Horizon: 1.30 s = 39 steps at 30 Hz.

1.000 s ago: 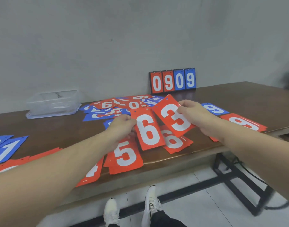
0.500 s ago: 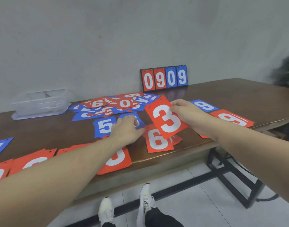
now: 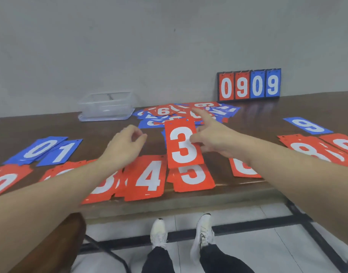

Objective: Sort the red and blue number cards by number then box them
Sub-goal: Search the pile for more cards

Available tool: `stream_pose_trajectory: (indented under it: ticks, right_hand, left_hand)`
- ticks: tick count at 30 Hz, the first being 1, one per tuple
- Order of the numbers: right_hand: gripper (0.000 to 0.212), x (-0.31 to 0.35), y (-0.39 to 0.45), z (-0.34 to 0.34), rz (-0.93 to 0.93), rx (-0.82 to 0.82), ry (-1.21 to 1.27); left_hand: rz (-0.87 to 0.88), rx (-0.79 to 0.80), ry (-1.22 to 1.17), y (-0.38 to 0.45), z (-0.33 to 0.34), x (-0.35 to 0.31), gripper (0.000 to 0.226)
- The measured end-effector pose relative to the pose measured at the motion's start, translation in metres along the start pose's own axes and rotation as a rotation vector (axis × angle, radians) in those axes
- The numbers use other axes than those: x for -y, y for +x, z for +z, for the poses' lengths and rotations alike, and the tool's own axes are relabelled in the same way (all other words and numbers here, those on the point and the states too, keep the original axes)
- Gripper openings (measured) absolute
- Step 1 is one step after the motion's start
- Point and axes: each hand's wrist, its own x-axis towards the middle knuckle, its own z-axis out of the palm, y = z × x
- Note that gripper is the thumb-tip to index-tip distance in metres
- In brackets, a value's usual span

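My right hand (image 3: 214,137) pinches a red 3 card (image 3: 184,143) by its right edge, upright above the table, with the index finger stretched toward the mixed pile of red and blue cards (image 3: 186,113). My left hand (image 3: 125,147) hovers left of the card, fingers loosely curled and holding nothing. Along the front edge lie a red 4 (image 3: 149,178), a red 5 (image 3: 193,179) just under the held card, and a red card (image 3: 243,169) partly hidden by my right forearm. A clear plastic box (image 3: 108,106) stands at the back.
Blue 0 (image 3: 41,148) and blue 1 (image 3: 60,152) lie at the left, with a red 0 (image 3: 3,181) in front of them. A red 8 (image 3: 311,151), another red card (image 3: 344,143) and a blue card (image 3: 309,126) lie right. A 0909 scoreboard (image 3: 249,85) leans on the wall.
My left hand has let go of the red 6 card and lifted off the table. My right hand has carried the red 3 leftward, over the red 5.
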Motion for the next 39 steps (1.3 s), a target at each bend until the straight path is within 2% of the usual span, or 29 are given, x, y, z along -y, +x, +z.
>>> stream_pose_trajectory:
  ticks: [7,13,15,18,21,24,28,32,39]
  right_hand:
    - [0.047,0.027,0.016,0.077,0.035,0.164,0.066]
    - [0.031,0.043,0.036,0.140,0.028,0.217,0.042]
    - [0.027,0.047,0.043,0.157,-0.013,0.195,-0.069]
    - [0.023,0.045,0.055,0.176,-0.157,0.092,-0.363]
    - [0.021,0.037,0.065,0.185,-0.222,0.072,-0.617]
    - [0.034,0.031,0.069,0.185,-0.296,0.042,-0.771]
    - [0.036,0.028,0.076,0.168,-0.418,-0.039,-0.727]
    - [0.024,0.016,0.087,0.133,-0.394,-0.042,-0.706]
    - [0.017,-0.007,0.109,0.052,-0.313,-0.118,-0.713]
  left_hand:
    - [-0.011,-0.104,-0.013,-0.013,-0.051,0.059,0.011]
    - [-0.108,-0.114,-0.079,-0.024,-0.086,0.090,0.015]
    - [-0.128,-0.115,-0.086,-0.027,-0.096,0.099,0.018]
    - [-0.149,-0.126,-0.091,-0.030,-0.104,0.114,0.019]
    - [-0.151,-0.115,-0.089,-0.027,-0.106,0.126,0.015]
    - [-0.123,-0.105,-0.080,-0.019,-0.103,0.130,0.009]
    - [-0.072,-0.092,-0.103,-0.002,-0.092,0.128,0.008]
    - [-0.037,-0.081,-0.118,0.021,-0.069,0.114,0.008]
    - [0.017,0.025,-0.130,0.078,-0.019,0.072,0.010]
